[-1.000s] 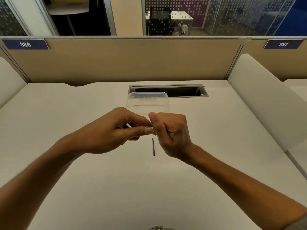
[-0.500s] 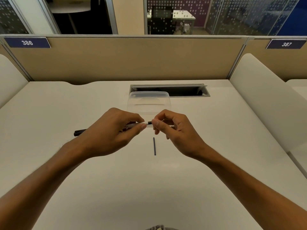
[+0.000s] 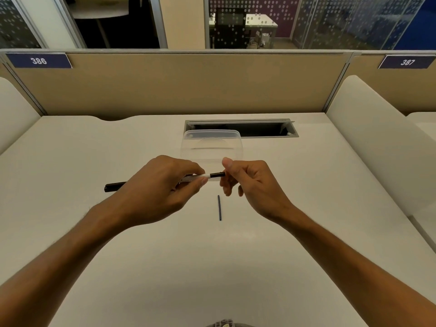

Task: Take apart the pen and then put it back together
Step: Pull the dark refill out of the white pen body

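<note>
Shifted slightly apart since a moment ago: both hands, now showing more of the black end piece between them. Left hand [image 3: 162, 187] wrapped around pen [image 3: 198, 177], held roughly level above desk [image 3: 70, 161]; black far end sticking out left past the hand. Right hand [image 3: 247, 182] loosely curled, thumb and fingertips pinching the black end piece [image 3: 217, 174] at the pen's right end. Thin dark refill [image 3: 219, 207] lying on desk just below the pen, nearer the body, touching neither hand. Clear plastic container [image 3: 211, 145] just beyond the pen, cable slot [image 3: 240, 128] behind that.
</note>
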The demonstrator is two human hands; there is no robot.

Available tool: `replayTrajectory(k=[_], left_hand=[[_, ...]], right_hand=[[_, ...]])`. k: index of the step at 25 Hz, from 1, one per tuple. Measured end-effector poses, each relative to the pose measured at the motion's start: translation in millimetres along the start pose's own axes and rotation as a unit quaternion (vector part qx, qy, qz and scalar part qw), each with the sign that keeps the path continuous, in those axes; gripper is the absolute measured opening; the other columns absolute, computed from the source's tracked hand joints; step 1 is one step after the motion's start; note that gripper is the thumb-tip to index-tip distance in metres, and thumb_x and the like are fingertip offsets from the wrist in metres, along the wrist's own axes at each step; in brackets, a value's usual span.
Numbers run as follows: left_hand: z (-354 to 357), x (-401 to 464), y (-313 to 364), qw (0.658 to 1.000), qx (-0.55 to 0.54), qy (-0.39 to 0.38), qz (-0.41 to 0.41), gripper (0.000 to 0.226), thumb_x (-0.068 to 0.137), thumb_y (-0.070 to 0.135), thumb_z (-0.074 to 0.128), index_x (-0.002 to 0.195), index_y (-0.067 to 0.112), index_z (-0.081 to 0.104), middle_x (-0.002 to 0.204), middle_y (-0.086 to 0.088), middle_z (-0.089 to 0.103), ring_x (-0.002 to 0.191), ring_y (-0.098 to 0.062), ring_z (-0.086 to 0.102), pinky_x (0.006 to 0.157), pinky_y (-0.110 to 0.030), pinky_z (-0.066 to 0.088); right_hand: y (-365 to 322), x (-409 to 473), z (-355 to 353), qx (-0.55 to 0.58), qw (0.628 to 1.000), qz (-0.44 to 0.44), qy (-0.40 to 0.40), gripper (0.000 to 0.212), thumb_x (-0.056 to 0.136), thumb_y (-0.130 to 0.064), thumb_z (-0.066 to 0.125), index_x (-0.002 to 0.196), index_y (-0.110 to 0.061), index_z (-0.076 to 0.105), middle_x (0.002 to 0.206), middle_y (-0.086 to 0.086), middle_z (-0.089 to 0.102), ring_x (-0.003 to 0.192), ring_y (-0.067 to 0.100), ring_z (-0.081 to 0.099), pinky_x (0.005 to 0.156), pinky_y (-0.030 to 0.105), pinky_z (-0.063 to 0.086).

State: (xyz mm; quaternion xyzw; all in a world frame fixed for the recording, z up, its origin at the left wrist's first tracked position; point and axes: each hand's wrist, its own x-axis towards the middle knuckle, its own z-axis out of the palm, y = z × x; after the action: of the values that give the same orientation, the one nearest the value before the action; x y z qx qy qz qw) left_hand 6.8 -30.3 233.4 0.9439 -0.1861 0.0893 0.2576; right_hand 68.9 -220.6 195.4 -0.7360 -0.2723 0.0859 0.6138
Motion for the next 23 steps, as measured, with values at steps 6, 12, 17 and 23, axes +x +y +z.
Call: replayTrajectory(k=[6, 12, 17, 23], left_hand=[[-0.2, -2.2, -1.7, 1.0, 0.006, 0.0, -0.007, 0.038, 0.092, 0.046, 0.045, 0.096, 0.018, 0.071, 0.072, 0.009, 0.066, 0.062, -0.011, 0.059, 0.053, -0.02, 0.043], [0.3, -4.2, 1.1, 1.0, 0.025, -0.007, 0.002, 0.036, 0.091, 0.042, 0.047, 0.096, 0.016, 0.072, 0.073, 0.011, 0.064, 0.059, -0.007, 0.056, 0.055, -0.014, 0.036], [2.3, -4.4, 0.5, 0.997, 0.077, -0.006, 0.02, 0.038, 0.094, 0.044, 0.043, 0.097, 0.018, 0.071, 0.074, 0.01, 0.064, 0.055, -0.006, 0.051, 0.055, -0.014, 0.031], [3.4, -5.6, -2.1, 0.997, 0.075, 0.0, 0.028, 0.045, 0.092, 0.048, 0.037, 0.095, 0.018, 0.07, 0.071, 0.008, 0.064, 0.054, -0.009, 0.052, 0.052, -0.017, 0.035]], right_hand=[[0.3, 0.3, -0.7, 0.017, 0.999, 0.017, -0.027, 0.022, 0.087, -0.036, 0.054, 0.082, -0.019, 0.067, 0.071, -0.008, 0.068, 0.066, 0.006, 0.064, 0.057, 0.01, 0.046], [3.0, -1.2, -2.5, 0.025, 0.999, 0.028, -0.032, 0.01, 0.092, -0.027, 0.058, 0.086, -0.024, 0.066, 0.075, -0.011, 0.07, 0.07, 0.008, 0.066, 0.058, 0.013, 0.049], [0.7, -2.3, -0.8, 0.002, 0.998, 0.052, -0.022, 0.04, 0.089, -0.045, 0.046, 0.07, -0.017, 0.067, 0.059, -0.006, 0.065, 0.059, 0.007, 0.062, 0.054, 0.016, 0.047], [-1.8, -3.5, -4.7, 0.028, 0.997, 0.06, -0.036, 0.013, 0.089, -0.026, 0.06, 0.082, -0.021, 0.07, 0.068, -0.009, 0.07, 0.064, 0.005, 0.064, 0.055, 0.015, 0.047]])
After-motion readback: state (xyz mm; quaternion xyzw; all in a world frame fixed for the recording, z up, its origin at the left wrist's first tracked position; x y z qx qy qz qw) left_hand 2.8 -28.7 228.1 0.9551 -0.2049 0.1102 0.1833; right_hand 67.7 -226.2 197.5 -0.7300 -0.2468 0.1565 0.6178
